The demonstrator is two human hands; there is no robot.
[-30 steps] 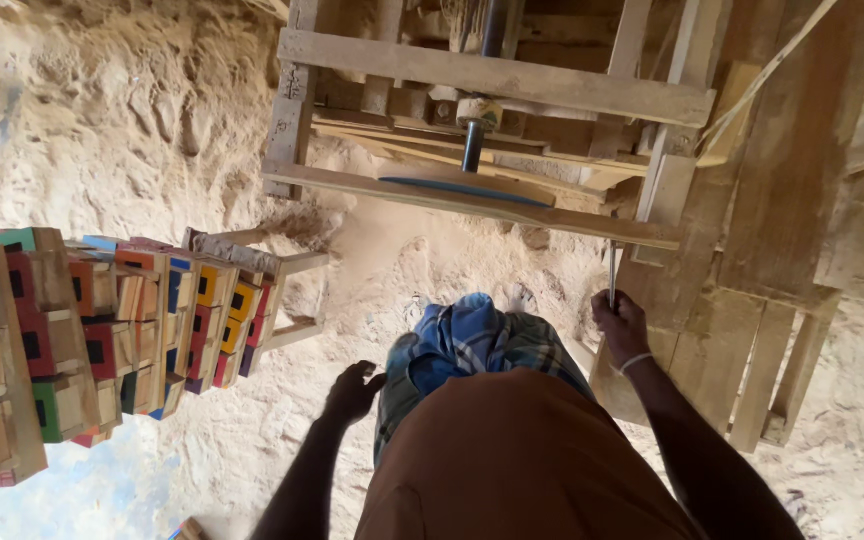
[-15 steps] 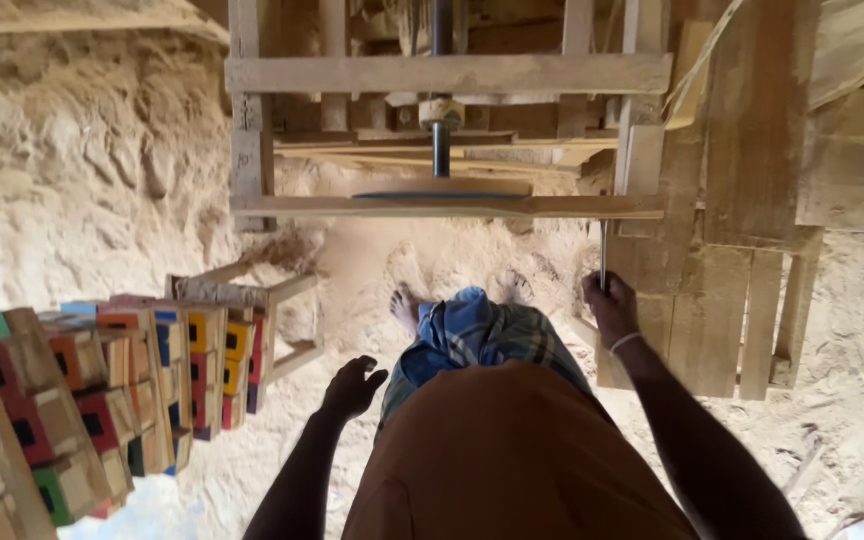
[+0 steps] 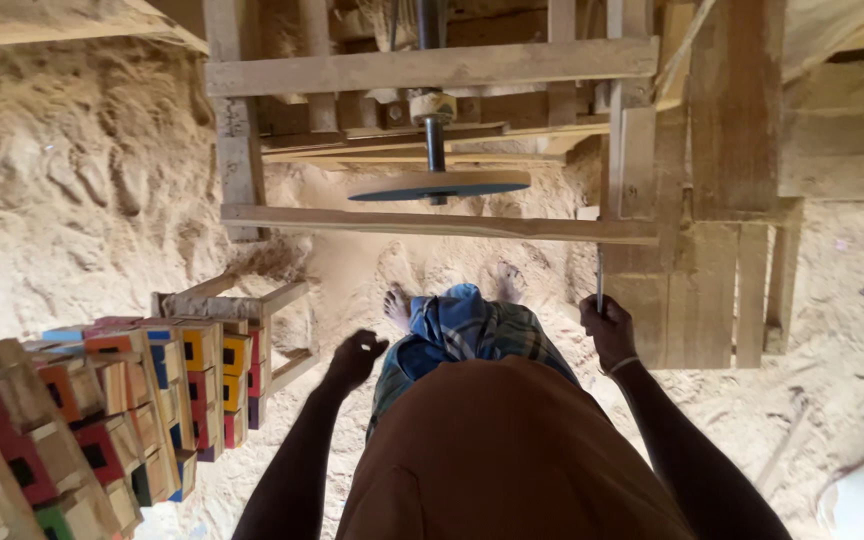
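At the top of the frame, the rough wooden frame (image 3: 432, 66) is carrying a flat round wheel (image 3: 439, 186) on a dark upright shaft, while painted wooden blocks (image 3: 102, 400) are lying stacked at lower left. At centre right, the right hand (image 3: 609, 330) is clasping a thin metal rod (image 3: 599, 280); keeping it upright and steady seems wise. The left hand (image 3: 355, 357) is hanging loosely curled and empty over the sand.
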